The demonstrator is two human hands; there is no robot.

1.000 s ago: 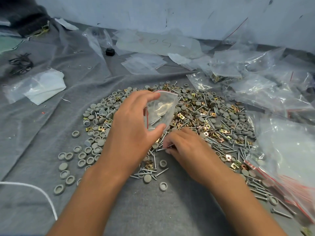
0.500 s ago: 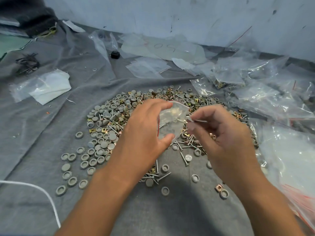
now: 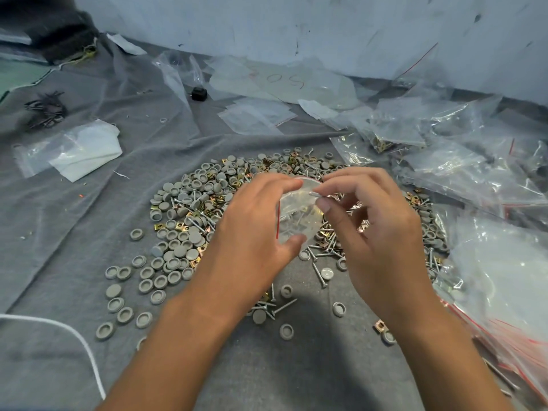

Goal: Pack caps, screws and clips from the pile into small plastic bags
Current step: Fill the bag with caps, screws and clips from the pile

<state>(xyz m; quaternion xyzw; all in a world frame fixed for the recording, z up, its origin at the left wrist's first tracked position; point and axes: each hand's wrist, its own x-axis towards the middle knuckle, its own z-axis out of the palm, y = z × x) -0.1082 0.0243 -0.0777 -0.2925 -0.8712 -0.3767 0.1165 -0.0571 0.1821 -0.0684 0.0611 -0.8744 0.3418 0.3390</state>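
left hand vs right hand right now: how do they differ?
The left hand holds the small plastic bag between thumb and fingers; the right hand pinches a screw at the bag's mouth. The left grip is wide around the bag, the right a fine fingertip pinch. Both are raised over the pile.

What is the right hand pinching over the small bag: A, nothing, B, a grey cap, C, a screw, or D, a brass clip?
C: the right hand pinches a thin silvery screw at the mouth of the small bag held by the left hand.
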